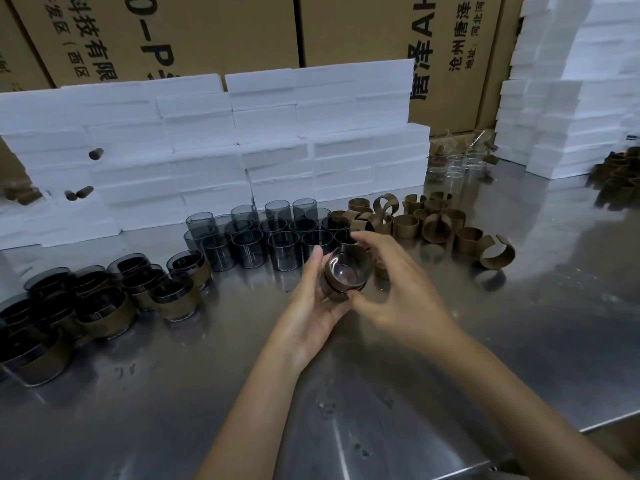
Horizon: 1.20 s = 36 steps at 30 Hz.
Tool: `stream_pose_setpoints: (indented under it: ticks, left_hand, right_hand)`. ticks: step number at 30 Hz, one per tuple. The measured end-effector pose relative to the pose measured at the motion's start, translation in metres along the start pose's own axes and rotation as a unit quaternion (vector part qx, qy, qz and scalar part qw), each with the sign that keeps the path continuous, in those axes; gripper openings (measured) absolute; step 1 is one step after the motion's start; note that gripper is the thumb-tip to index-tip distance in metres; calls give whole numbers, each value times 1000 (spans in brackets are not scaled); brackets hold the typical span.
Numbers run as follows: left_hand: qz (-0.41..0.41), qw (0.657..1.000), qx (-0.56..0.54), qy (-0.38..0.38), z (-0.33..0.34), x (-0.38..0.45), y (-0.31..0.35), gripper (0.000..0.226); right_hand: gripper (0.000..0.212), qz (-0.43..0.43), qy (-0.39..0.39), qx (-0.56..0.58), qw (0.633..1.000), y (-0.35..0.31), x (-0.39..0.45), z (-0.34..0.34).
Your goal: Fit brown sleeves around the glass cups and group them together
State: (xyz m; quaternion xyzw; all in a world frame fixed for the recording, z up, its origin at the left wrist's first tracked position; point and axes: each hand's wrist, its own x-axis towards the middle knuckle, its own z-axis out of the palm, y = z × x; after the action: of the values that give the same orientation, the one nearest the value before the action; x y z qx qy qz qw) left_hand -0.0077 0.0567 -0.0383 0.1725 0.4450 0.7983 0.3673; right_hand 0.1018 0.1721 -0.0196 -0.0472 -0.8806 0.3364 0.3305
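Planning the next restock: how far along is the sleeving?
Done: a cluster of sleeved cups sits grouped at the left. In hand: the left hand and right hand hold one cup with a sleeve around it. Left: about twenty bare cups and a pile of loose sleeves.

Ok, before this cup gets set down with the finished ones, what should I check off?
1. Cup held in both hands, left hand and right hand: ok.
2. Brown sleeve around the cup: ok.
3. Sleeve fully seated and level: cannot tell.
4. Room on the steel table beside the sleeved cups: ok.
5. Bare cups and loose sleeves left for later: ok.
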Motion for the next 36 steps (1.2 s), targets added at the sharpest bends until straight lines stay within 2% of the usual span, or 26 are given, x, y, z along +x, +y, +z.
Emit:
stream_pose_setpoints:
  ticks: [4,17,19,20,22,24,27,28,32,36]
  left_hand:
    - [17,1000,18,-6,-2,0,-1,63]
    - [36,999,0,-8,1,-1,-1,54]
    - [44,999,6,-2,0,-1,-2,54]
    - [47,999,10,-5,0,-1,-2,53]
    - [49,998,23,-15,0,0,-3,53]
    - [48,998,34,-16,2,-1,-4,53]
    - [41,998,44,6,3,-4,-5,57]
    - [40,998,46,13,3,-4,-5,58]
    - [43,997,53,31,1,-3,-2,58]
    - [35,998,48,33,-1,-2,-3,59]
  right_hand:
    - [61,-23,19,-4,1000,0,-1,2]
    - [61,-33,8,7,999,-7,-5,6]
    - [58,18,23,79,996,-9,-6,6]
    - [60,74,32,137,987,-12,-5,7]
    - [75,203,40,247,947,-16,0,11]
    - [84,276,26,268,923,-16,6,19]
    - [59,296,34,248,922,-11,8,31]
    - [57,295,42,248,922,-9,8,34]
    - [82,307,26,256,916,-7,5,41]
    - [76,313,69,275,906,-6,3,43]
